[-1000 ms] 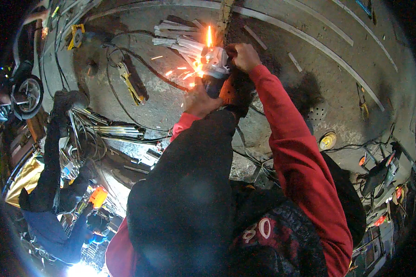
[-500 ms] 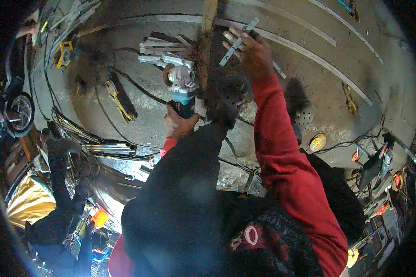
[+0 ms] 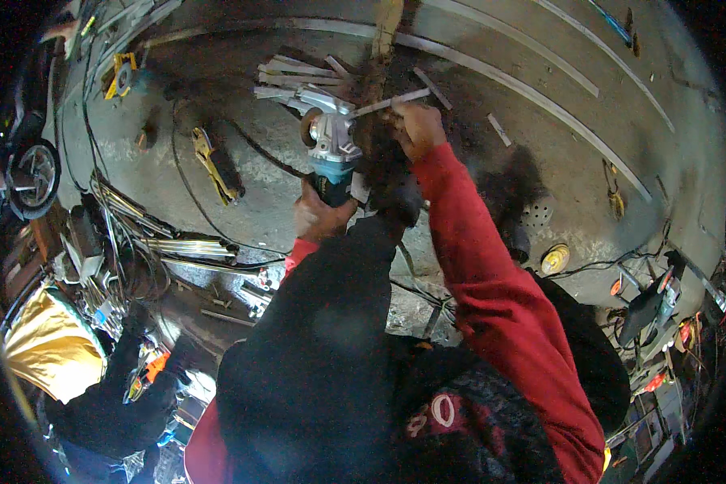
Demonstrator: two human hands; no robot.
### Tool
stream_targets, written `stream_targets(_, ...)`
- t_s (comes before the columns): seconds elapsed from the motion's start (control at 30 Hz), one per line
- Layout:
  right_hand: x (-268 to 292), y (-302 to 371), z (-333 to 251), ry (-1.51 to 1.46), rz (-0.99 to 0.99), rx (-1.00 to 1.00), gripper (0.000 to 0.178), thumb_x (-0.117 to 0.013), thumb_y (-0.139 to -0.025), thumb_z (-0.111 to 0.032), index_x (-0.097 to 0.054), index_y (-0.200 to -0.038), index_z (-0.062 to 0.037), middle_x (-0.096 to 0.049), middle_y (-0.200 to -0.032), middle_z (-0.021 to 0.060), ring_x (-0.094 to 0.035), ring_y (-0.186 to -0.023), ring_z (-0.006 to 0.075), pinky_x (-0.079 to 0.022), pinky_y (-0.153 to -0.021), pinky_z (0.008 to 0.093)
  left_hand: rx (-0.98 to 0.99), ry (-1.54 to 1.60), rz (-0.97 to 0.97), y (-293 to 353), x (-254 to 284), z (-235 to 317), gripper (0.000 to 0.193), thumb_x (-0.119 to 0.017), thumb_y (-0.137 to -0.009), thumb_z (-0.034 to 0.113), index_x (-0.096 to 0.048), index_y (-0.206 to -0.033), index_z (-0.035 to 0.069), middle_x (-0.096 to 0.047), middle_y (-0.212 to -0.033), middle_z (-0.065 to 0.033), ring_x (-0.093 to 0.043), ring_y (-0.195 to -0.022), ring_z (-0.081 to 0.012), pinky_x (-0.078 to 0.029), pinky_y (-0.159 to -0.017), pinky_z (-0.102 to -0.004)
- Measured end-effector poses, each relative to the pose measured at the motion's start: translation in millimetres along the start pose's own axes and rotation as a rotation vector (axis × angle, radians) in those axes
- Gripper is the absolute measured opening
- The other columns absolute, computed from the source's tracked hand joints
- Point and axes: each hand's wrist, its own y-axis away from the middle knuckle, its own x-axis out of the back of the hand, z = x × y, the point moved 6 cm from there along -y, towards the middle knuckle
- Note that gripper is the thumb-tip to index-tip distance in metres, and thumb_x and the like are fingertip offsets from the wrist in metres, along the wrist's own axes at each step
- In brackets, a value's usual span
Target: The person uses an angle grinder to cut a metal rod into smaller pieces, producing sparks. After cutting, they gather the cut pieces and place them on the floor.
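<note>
My left hand [image 3: 321, 216] is wrapped round the body of a blue and grey angle grinder [image 3: 333, 153], whose worn brown disc [image 3: 308, 127] faces left. My right hand [image 3: 419, 127] is closed on a thin flat metal strip [image 3: 391, 103]. That strip points left, its far end close to the grinder's head; whether they touch I cannot tell. Just beyond my right knuckles is another short strip [image 3: 434, 89], lying crosswise. A rough wooden beam [image 3: 385, 36] runs away from me between the hands, its near part dark and partly hidden. Several cut strips [image 3: 298, 77] lie piled beyond the grinder.
Yellow locking pliers [image 3: 210, 165] lie on the floor at left, near the grinder's black cable [image 3: 258, 149]. Long flat metal bars [image 3: 532, 93] stretch across the far floor. A short piece [image 3: 498, 129] and a round yellow object [image 3: 555, 258] lie at right. Metal tubes [image 3: 189, 246] are at left.
My right hand has moved left and nearer to me. The strip it holds has swung from steeply tilted to nearly level, pointing at the grinder. My left hand still holds the grinder.
</note>
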Motion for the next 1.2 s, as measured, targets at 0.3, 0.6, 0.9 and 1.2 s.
stream_targets(0.3,-8,21,-62,1.646,-0.110,0.825,0.030,-0.062,-0.083,-0.023,-0.064,-0.110,-0.0112,-0.059,-0.119,0.0114,-0.053,-0.112,0.0350,-0.048,-0.086,0.0438,0.070,-0.229,0.097,-3,-10,-24,0.090,-0.079,-0.057,0.042,-0.040,-0.124,-0.005,-0.063,-0.101,-0.0260,-0.064,-0.090,-0.0405,-0.050,-0.078,-0.0455)
stream_targets(0.6,-29,-14,-28,1.641,-0.400,0.572,0.029,-0.057,-0.086,-0.029,-0.066,-0.108,-0.0139,-0.065,-0.102,0.0155,-0.061,-0.097,0.0356,-0.049,-0.082,0.0456,-0.122,-0.163,-0.015,2,-5,-7,0.087,-0.076,-0.059,0.043,-0.038,-0.121,-0.003,-0.063,-0.089,-0.0267,-0.064,-0.081,-0.0424,-0.051,-0.070,-0.0482)
stream_targets(0.9,-22,-44,-13,1.519,-0.387,0.551,0.031,-0.058,-0.087,-0.030,-0.066,-0.111,-0.0126,-0.066,-0.098,0.0183,-0.062,-0.092,0.0382,-0.049,-0.080,0.0448,-0.204,-0.300,-0.116,-5,-9,-3,0.083,-0.074,-0.059,0.042,-0.036,-0.118,-0.002,-0.063,-0.083,-0.0250,-0.063,-0.075,-0.0435,-0.050,-0.065,-0.0504)
stream_targets(1.2,-16,-48,-8,1.446,-0.361,0.507,0.028,-0.058,-0.080,-0.024,-0.067,-0.100,-0.0069,-0.065,-0.094,0.0226,-0.062,-0.089,0.0397,-0.050,-0.078,0.0457,-0.165,-0.344,-0.156,-7,-13,14,0.078,-0.074,-0.060,0.042,-0.037,-0.114,0.000,-0.062,-0.086,-0.0278,-0.063,-0.079,-0.0438,-0.050,-0.070,-0.0508)
